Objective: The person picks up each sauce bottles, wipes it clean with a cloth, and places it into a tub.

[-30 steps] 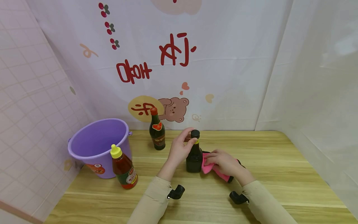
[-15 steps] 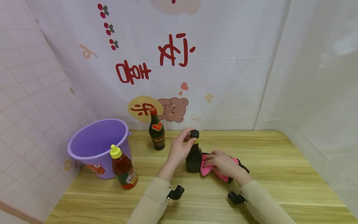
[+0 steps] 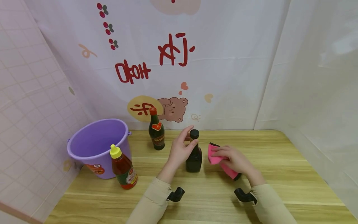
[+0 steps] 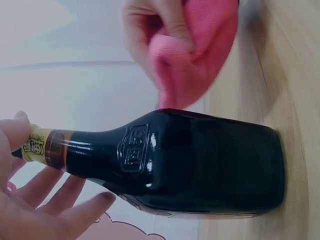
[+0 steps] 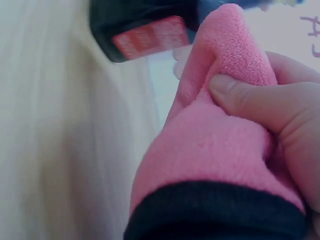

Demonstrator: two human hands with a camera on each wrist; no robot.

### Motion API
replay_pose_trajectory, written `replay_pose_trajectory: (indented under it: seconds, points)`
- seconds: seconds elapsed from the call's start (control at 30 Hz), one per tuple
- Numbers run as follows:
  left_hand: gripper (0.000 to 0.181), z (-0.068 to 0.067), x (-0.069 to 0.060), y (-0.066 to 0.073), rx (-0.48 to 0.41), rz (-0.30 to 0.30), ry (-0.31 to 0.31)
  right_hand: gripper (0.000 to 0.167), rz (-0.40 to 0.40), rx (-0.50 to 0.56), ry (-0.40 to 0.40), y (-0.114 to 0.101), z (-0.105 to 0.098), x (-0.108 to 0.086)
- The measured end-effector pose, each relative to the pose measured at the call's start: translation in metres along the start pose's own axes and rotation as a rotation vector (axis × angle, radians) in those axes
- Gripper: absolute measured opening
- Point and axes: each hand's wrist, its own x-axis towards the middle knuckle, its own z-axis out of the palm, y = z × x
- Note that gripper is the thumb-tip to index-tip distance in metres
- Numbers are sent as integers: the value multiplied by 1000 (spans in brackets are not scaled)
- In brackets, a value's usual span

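A dark glass sauce bottle [image 3: 194, 160] with a black cap and a yellow neck band stands upright on the table. My left hand [image 3: 180, 148] holds it at the neck, thumb in front and fingers loosely behind; raised marks show on its shoulder in the left wrist view. To its right, my right hand [image 3: 233, 158] grips a folded pink cloth [image 3: 215, 157] with dark edging, raised above the table and apart from the bottle in the head view. In the right wrist view the thumb presses on the cloth [image 5: 200, 145], and a red label shows on the bottle [image 5: 150, 40].
A purple bucket [image 3: 99, 165] stands at the left of the wooden table [image 3: 279, 174]. Before it is a red sauce bottle [image 3: 124, 171] with a yellow nozzle cap. A green bottle [image 3: 157, 132] with a red cap stands farther back, near the printed curtain [image 3: 229, 71].
The right hand has drawn the cloth away from the bottle's side, to the right and upward. The left hand's fingers have loosened slightly around the neck. The bottle stays in place.
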Motion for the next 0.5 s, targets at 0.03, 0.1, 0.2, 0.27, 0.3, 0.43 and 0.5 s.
replay_pose_trajectory:
  seconds: [0.03, 0.1, 0.2, 0.27, 0.3, 0.43, 0.5]
  points:
    - [55, 0, 0, 1, 16, 1, 14, 49, 8, 12, 23, 0, -2, -1]
    - [59, 1, -1, 3, 65, 7, 51, 48, 21, 40, 64, 0, -5, -2]
    - [62, 3, -1, 6, 171, 30, 120, 47, 41, 79, 116, 0, -8, -4]
    - [62, 5, -2, 9, 229, 45, 162, 48, 58, 101, 144, -1, -8, -5]
    - [62, 5, -2, 10, 252, 56, 179, 49, 66, 107, 157, 0, -8, -5]
    - [61, 8, -1, 13, 322, 74, 228, 53, 70, 131, 202, 1, -7, -6]
    - [59, 9, -1, 14, 345, 75, 243, 53, 65, 145, 216, 1, -6, -6]
